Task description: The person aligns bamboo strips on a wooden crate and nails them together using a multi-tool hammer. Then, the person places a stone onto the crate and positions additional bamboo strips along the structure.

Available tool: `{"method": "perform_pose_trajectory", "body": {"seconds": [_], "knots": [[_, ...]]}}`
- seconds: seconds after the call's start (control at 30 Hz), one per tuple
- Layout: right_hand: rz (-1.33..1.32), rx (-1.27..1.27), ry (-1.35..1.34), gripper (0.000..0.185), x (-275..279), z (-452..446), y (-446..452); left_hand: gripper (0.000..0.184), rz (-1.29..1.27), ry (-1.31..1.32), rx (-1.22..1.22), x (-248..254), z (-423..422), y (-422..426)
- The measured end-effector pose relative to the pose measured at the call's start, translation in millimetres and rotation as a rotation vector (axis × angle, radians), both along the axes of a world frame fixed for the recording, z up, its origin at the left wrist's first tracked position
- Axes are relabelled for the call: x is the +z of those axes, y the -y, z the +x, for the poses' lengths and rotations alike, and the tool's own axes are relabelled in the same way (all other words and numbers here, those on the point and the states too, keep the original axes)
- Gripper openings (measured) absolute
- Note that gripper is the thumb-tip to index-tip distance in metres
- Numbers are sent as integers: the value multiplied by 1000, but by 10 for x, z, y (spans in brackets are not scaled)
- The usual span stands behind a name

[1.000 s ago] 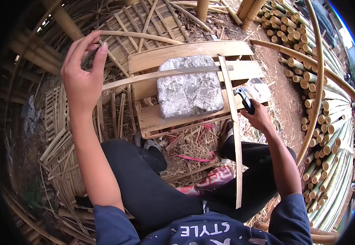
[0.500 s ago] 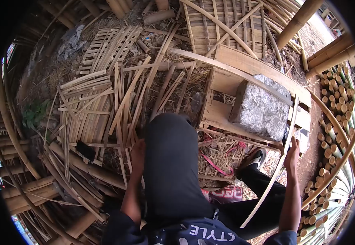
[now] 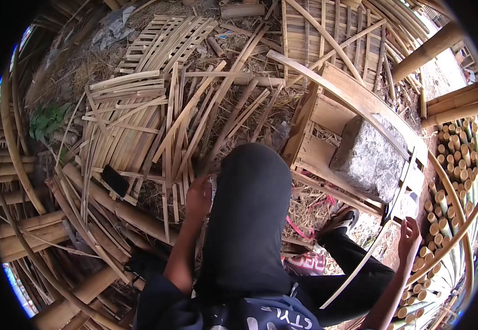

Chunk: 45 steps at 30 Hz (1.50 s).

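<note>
My left hand (image 3: 198, 197) is beside my raised knee, its fingers curled around something pale and shiny, mostly hidden by the hand and the leg. On the other side, my right hand (image 3: 409, 237) is open with fingers apart, a little right of a thin bamboo strip (image 3: 372, 248). That strip slants from the concrete block (image 3: 372, 159) down across my leg. A longer, wider bamboo strip (image 3: 338, 98) lies over the top of the block, which rests on a wooden crate (image 3: 319, 113). A small dark object (image 3: 385, 212) shows by the crate's near corner.
Slatted bamboo panels (image 3: 123, 124) and loose strips (image 3: 187, 126) cover the ground ahead and left. A black flat object (image 3: 115, 181) lies on bamboo at left. Stacked bamboo poles (image 3: 448, 220) line the right side. A red printed packet (image 3: 308, 263) lies beneath my leg.
My right hand has let go of the thin bamboo strip and moved away to the right, opening. My left hand has come up beside the knee. The view has shifted somewhat.
</note>
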State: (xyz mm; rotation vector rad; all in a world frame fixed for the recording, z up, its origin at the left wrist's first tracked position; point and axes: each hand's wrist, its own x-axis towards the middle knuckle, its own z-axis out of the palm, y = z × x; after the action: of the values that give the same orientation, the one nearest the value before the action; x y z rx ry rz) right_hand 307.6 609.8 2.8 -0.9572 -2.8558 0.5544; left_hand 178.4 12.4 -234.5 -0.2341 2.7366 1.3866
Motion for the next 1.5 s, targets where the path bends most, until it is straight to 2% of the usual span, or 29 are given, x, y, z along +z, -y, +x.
{"method": "perform_pose_trajectory", "body": {"seconds": [0.13,0.2,0.3,0.43,0.6,0.7,0.8,0.9,1.0,1.1,1.2,1.3,1.4,1.5], "knots": [[-401,-114,-12,58,85,138,257,27,-4,-29,0,-155,13,-8],[-563,-124,2,58,59,215,409,26,-63,-130,-19,-138,1,-60],[-781,-138,-69,61,23,337,706,25,-175,-38,0,-46,-59,-104],[-961,-279,-174,68,25,391,1081,26,-214,-76,-53,-284,-137,-41],[-1005,-267,-288,70,-173,561,1139,24,-210,-140,-65,-270,-195,-75],[-933,-213,-272,67,-189,601,1127,27,-157,126,6,-181,-222,-171],[-910,-162,-201,65,7,469,1212,32,-238,-11,-52,-453,-137,-104],[-963,-203,-217,64,86,457,1284,35,-117,40,-33,-299,-143,-94],[-1031,-274,-280,65,161,389,1328,36,-290,-74,-48,-496,-271,84],[-976,-308,-208,63,127,461,1206,36,-162,138,8,-235,-442,196],[-1000,-357,-200,65,107,511,1200,42,-223,36,58,-412,-686,480],[-1021,-374,-207,66,142,537,1193,47,-829,-81,68,-423,-957,832],[-1022,-381,-197,63,183,534,1180,48,-972,71,201,-513,-1253,1117],[-1030,-372,-185,61,205,545,1171,42,-1065,318,164,-526,-1408,1316]]}}
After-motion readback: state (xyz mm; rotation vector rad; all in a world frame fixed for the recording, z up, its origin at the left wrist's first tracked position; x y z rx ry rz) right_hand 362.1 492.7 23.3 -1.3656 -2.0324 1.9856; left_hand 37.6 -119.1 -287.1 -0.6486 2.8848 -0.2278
